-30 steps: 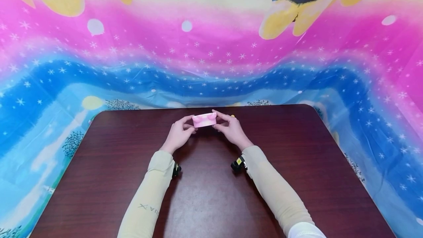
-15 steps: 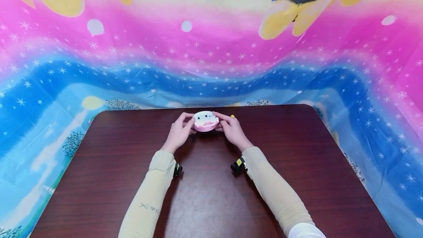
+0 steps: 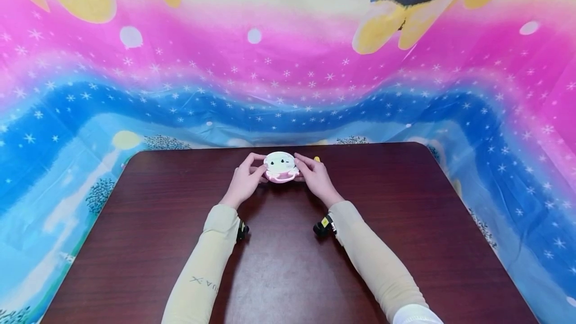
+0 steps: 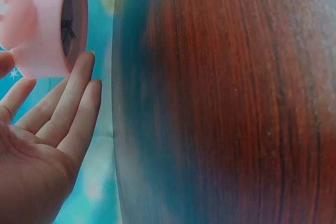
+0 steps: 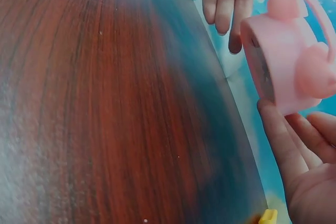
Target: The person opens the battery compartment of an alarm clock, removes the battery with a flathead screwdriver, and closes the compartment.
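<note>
A small pink alarm clock (image 3: 280,165) is held up over the far part of the table. In the head view its white back with small dark knobs faces me, and its carrying handle points toward my body. The wrist views show the pink rim, a round bell, and the dial (image 4: 70,22) turned toward the tabletop. My left hand (image 3: 243,180) grips the clock's left side between thumb and fingers. On the opposite side my right hand (image 3: 318,180) pinches it the same way, with fingers (image 5: 281,135) reaching under the rim.
The dark red-brown wooden table (image 3: 279,264) has its far edge just beyond the hands. A small yellow object (image 3: 317,159) lies behind the right hand, mostly hidden. A patterned pink and blue cloth (image 3: 288,64) hangs around the table.
The clock has been tipped: its pink top with the bells faced me at first, and now its white back does. Both hands stay in nearly the same place, fingers shifted slightly.
</note>
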A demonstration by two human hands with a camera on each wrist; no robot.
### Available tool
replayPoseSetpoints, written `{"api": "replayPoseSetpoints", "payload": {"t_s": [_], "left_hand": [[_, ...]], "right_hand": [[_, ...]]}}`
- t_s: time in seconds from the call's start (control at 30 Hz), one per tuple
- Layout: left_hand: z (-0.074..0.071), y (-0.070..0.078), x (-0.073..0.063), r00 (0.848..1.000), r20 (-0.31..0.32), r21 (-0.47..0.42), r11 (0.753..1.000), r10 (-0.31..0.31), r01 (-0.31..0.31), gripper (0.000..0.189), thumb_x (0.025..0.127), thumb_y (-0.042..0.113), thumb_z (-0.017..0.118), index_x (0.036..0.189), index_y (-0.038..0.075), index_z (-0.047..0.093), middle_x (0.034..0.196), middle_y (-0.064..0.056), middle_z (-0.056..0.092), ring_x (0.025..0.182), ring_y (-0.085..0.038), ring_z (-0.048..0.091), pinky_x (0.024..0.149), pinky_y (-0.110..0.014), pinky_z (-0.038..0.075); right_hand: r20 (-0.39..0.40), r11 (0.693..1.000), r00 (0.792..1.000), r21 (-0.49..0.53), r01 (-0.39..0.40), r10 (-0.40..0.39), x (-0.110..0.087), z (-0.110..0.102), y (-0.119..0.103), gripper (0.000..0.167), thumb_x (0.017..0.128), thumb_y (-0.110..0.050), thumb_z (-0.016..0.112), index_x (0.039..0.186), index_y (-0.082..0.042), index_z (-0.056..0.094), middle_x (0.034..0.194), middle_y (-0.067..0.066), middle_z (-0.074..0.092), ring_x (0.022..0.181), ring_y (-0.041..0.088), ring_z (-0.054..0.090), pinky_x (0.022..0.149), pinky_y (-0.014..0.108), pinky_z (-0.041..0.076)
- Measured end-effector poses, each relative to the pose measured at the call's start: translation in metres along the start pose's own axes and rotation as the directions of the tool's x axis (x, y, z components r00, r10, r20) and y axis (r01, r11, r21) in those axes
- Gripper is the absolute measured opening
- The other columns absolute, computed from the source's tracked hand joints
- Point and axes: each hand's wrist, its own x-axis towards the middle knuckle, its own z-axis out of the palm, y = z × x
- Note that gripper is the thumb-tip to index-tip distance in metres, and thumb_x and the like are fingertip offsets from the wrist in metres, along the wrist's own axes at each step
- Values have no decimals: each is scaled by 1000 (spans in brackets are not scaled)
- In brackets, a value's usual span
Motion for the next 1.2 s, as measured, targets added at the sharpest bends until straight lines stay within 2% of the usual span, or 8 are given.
{"api": "replayPoseSetpoints", "payload": {"t_s": [0.07,0.17,0.4,0.5,0.67,0.8,1.03,1.2], "left_hand": [[1,-1,0,1000,3,-2,1000,-2,2,29,107,22,62,135,16,64,99,-17,80,86,-34,79,80,-49,60],[2,-1,-1,1000,0,13,1000,-8,8,33,106,20,62,138,15,62,102,-18,80,87,-32,79,81,-45,59],[6,-1,-1,999,-22,132,991,-29,31,47,102,20,60,147,7,62,114,-15,79,95,-20,78,93,-35,52],[6,1,0,999,-34,162,987,-14,19,46,101,19,59,145,7,65,113,-13,79,97,-19,76,92,-36,52],[6,2,1,998,-50,205,979,30,-19,45,100,16,58,144,8,67,115,-12,79,100,-16,72,90,-33,52],[7,2,1,999,-43,215,976,31,-21,47,100,13,55,144,6,66,116,-14,78,93,-16,73,84,-31,55],[8,5,1,999,-25,252,968,22,-15,47,99,8,52,144,3,66,116,-15,78,84,-16,73,74,-27,57],[9,4,-1,1000,4,291,957,12,-12,48,99,6,51,144,3,66,110,-13,79,69,-12,69,67,-25,55]], "right_hand": [[0,1000,1000,-17,-13,13,-1,1,0,45,110,-21,61,150,-1,59,141,22,65,88,16,77,85,36,63],[0,998,1000,-62,-18,18,-1,1,1,44,106,-20,67,146,-4,64,140,18,67,93,16,76,84,30,62],[0,992,1000,-129,5,-5,-2,3,1,45,101,-19,73,145,-10,67,135,12,72,107,18,74,83,24,58],[12,993,1000,-117,5,-4,-3,3,2,46,101,-16,73,146,-9,66,133,14,72,105,19,74,81,25,59],[19,992,1000,-122,-1,4,-5,4,3,48,101,-16,73,148,-11,64,134,14,72,91,15,75,76,24,59],[11,988,1000,-152,-5,7,-6,5,4,47,101,-17,74,148,-13,65,135,12,72,87,13,74,75,24,59],[16,984,1000,-176,8,-6,-8,7,4,46,101,-14,74,146,-11,66,135,14,71,86,15,76,81,37,63],[25,969,1000,-247,23,-17,-9,7,8,47,101,-15,73,147,-10,65,131,14,73,81,13,75,74,28,61]]}}
